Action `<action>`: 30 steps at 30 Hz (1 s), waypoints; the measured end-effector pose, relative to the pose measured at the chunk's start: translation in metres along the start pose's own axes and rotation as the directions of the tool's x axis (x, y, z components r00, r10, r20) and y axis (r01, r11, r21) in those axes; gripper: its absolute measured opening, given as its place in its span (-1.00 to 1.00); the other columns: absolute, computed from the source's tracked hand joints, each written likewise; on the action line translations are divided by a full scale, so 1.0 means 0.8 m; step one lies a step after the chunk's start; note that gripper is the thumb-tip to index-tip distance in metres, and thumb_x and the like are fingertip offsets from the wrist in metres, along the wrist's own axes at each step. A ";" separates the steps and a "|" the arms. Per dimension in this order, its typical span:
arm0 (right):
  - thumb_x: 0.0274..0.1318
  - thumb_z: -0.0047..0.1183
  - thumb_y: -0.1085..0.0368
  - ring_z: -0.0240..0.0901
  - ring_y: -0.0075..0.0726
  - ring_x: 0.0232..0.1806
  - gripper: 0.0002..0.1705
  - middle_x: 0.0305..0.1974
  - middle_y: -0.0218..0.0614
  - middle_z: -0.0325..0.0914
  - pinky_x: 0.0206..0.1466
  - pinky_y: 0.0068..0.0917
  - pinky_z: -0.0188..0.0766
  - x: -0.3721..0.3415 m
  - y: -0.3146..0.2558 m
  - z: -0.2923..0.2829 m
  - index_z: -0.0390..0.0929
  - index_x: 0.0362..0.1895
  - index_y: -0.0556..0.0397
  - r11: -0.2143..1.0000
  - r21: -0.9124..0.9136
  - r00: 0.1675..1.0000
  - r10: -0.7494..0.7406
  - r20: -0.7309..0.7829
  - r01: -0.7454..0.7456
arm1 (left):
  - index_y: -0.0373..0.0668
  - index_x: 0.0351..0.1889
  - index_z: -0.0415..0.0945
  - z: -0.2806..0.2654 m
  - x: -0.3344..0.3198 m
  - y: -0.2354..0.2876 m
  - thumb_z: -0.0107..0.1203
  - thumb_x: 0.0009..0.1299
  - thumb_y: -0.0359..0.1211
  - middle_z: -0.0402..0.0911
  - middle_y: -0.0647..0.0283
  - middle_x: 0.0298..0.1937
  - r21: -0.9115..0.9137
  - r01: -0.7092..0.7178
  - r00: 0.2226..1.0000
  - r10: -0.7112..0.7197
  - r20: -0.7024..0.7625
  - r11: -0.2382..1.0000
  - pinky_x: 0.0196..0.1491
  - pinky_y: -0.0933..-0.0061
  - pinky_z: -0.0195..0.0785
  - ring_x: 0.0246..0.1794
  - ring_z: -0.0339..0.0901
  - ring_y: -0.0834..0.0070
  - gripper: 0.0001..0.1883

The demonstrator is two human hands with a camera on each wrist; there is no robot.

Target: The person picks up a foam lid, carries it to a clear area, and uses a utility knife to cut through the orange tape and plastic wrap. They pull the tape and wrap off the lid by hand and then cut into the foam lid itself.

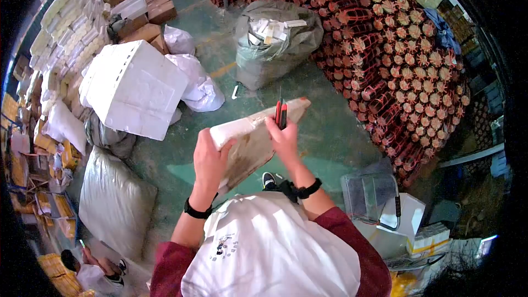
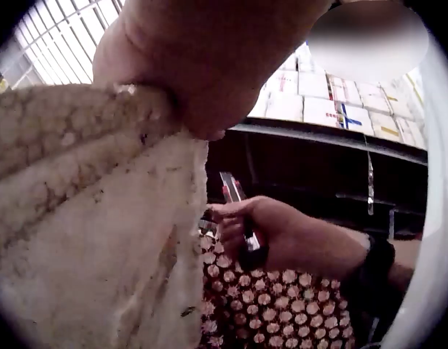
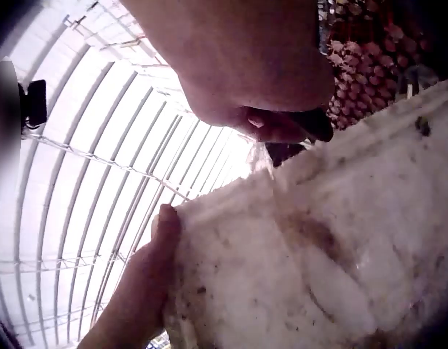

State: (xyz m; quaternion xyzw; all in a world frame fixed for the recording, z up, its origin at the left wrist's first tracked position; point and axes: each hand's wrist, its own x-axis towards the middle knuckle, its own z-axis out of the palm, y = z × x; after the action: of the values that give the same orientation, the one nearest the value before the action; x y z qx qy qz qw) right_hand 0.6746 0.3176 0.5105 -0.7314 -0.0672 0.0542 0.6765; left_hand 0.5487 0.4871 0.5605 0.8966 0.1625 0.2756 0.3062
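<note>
A stained white foam board is held up in front of the body, tilted, its underside brown with dirt in the right wrist view. My left hand grips its left end, thumb on the near face. Along the top edge, my right hand holds a red-and-black utility knife, blade pointing away from me. The left wrist view shows the knife's bare blade just beyond the board's edge. Right-hand fingers overlap that edge in the right wrist view.
Ahead stands a large grey sack filled with white foam pieces. White foam boxes and bags sit left, with a full white sack below them. Red-netted bundles pile up right. A person sits at lower left.
</note>
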 end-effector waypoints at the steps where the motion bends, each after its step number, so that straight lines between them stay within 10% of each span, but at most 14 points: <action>1: 0.19 0.22 0.20 0.52 -0.19 -0.41 -0.73 -0.46 -0.19 0.58 -0.30 -0.28 0.39 0.006 -0.013 -0.011 0.59 -0.21 0.17 0.986 -0.132 0.994 -0.106 0.005 0.106 | -0.35 0.01 0.36 -0.001 -0.006 -0.001 0.35 0.26 -0.14 0.50 -0.12 -0.11 -0.004 -0.017 0.998 0.017 0.065 1.000 -0.09 0.05 0.38 -0.10 0.49 -0.17 -0.43; 5: 0.22 0.18 0.23 0.59 0.07 -0.36 -0.77 -0.43 -0.09 0.60 -0.30 -0.08 0.43 0.050 -0.020 -0.061 0.54 -0.17 0.13 0.583 -0.694 0.865 -0.489 0.116 0.423 | -0.36 0.01 0.40 -0.017 -0.021 -0.005 0.41 0.17 -0.12 0.53 -0.06 -0.10 -0.064 -0.172 0.935 0.183 0.304 0.983 -0.02 0.09 0.42 -0.07 0.52 -0.06 -0.37; 6: 0.22 0.17 0.19 0.54 0.32 -0.23 -0.72 -0.31 0.06 0.61 -0.20 0.06 0.43 0.060 -0.022 -0.073 0.53 -0.14 0.13 0.600 -0.728 0.914 -0.395 0.093 0.333 | -0.34 0.00 0.41 -0.025 -0.022 -0.009 0.43 0.15 -0.12 0.55 -0.04 -0.07 -0.105 -0.255 0.909 0.276 0.313 0.961 -0.01 0.11 0.42 -0.05 0.53 -0.04 -0.37; 10: 0.17 0.18 0.21 0.57 0.29 -0.21 -0.66 -0.29 0.11 0.62 -0.14 0.07 0.46 0.088 -0.046 -0.124 0.54 -0.05 0.14 0.525 -0.830 0.976 -0.196 0.098 0.189 | -0.31 -0.04 0.44 -0.054 -0.029 -0.028 0.36 0.09 -0.39 0.59 0.09 0.06 -0.172 -0.443 0.803 0.475 0.361 0.880 0.16 0.13 0.43 0.13 0.53 0.07 -0.51; 12: 0.18 0.19 0.14 0.58 0.25 -0.23 -0.69 -0.33 0.10 0.63 -0.16 0.00 0.46 0.099 -0.046 -0.155 0.60 -0.13 0.11 0.676 -0.734 0.991 0.047 0.125 0.061 | -0.33 -0.06 0.43 -0.062 -0.032 -0.046 0.28 0.06 -0.50 0.58 0.10 0.09 -0.106 -0.546 0.760 0.545 0.353 0.831 0.23 0.10 0.41 0.18 0.50 0.07 -0.56; 16: 0.16 0.22 0.19 0.57 0.11 -0.34 -0.72 -0.41 -0.04 0.62 -0.24 -0.12 0.45 0.082 -0.070 -0.172 0.58 -0.18 0.13 0.618 -0.777 0.976 0.071 0.205 0.118 | -0.23 -0.14 0.48 -0.062 -0.055 -0.075 0.19 0.03 -0.62 0.53 0.12 0.23 -0.067 -0.540 0.787 0.532 0.311 0.839 0.36 -0.03 0.31 0.35 0.38 -0.05 -0.62; 21: 0.22 0.23 0.22 0.37 -0.61 -0.55 -0.77 -0.52 -0.50 0.45 -0.49 -0.56 0.29 0.021 -0.121 -0.138 0.56 -0.17 0.09 0.954 -0.128 0.869 0.299 0.395 -0.270 | -0.11 -0.02 0.65 -0.040 -0.084 -0.122 0.07 0.13 -0.73 0.17 0.04 0.54 -0.180 -0.203 0.960 0.232 0.159 0.962 0.47 0.02 0.11 0.58 0.03 -0.05 -0.52; 24: 0.24 0.22 0.24 0.36 -0.62 -0.55 -0.79 -0.49 -0.54 0.44 -0.50 -0.59 0.27 -0.016 -0.129 -0.098 0.52 -0.14 0.04 0.868 0.049 0.738 0.388 0.552 -0.494 | -0.21 -0.02 0.66 -0.043 -0.099 -0.123 -0.02 0.15 -0.73 0.09 0.06 0.58 -0.805 0.315 0.942 -0.063 0.329 0.502 0.45 -0.03 0.14 0.60 -0.02 0.01 -0.54; 26: 0.25 0.21 0.25 0.38 -0.60 -0.54 -0.80 -0.49 -0.52 0.44 -0.48 -0.57 0.29 -0.028 -0.121 -0.077 0.50 -0.15 0.05 0.785 0.076 0.637 0.437 0.635 -0.615 | -0.29 0.32 0.36 -0.045 -0.108 -0.134 0.09 0.35 -0.40 0.08 -0.03 0.54 -0.714 0.669 0.734 -0.338 0.590 0.206 0.39 -0.10 0.22 0.51 0.12 -0.08 -0.46; 28: 0.28 0.17 0.30 0.39 -0.56 -0.54 -0.83 -0.49 -0.48 0.44 -0.49 -0.54 0.30 -0.037 -0.109 -0.062 0.49 -0.14 0.06 0.726 0.162 0.614 0.416 0.671 -0.669 | -0.29 0.46 0.14 -0.046 -0.101 -0.100 0.14 0.41 -0.18 0.09 -0.11 0.51 -0.466 0.859 0.221 -0.667 0.711 -0.212 0.34 -0.13 0.28 0.42 0.21 -0.16 -0.28; 30: 0.32 0.12 0.32 0.38 -0.53 -0.52 -0.88 -0.50 -0.45 0.43 -0.48 -0.51 0.31 -0.041 -0.104 -0.054 0.47 -0.15 0.05 0.718 0.134 0.588 0.431 0.685 -0.683 | -0.37 0.50 -0.03 -0.021 -0.105 -0.076 0.07 0.44 0.17 -0.01 -0.37 0.48 -0.271 0.902 0.092 -0.464 0.881 -0.335 0.34 -0.15 0.29 0.28 0.41 -0.16 -0.05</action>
State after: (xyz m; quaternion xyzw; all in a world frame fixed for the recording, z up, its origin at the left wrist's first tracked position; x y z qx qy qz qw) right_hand 0.6474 0.2757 0.5962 -0.5076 -0.0312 0.5123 0.6920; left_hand 0.4648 0.5024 0.4999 0.2789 0.4531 -0.1579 0.8318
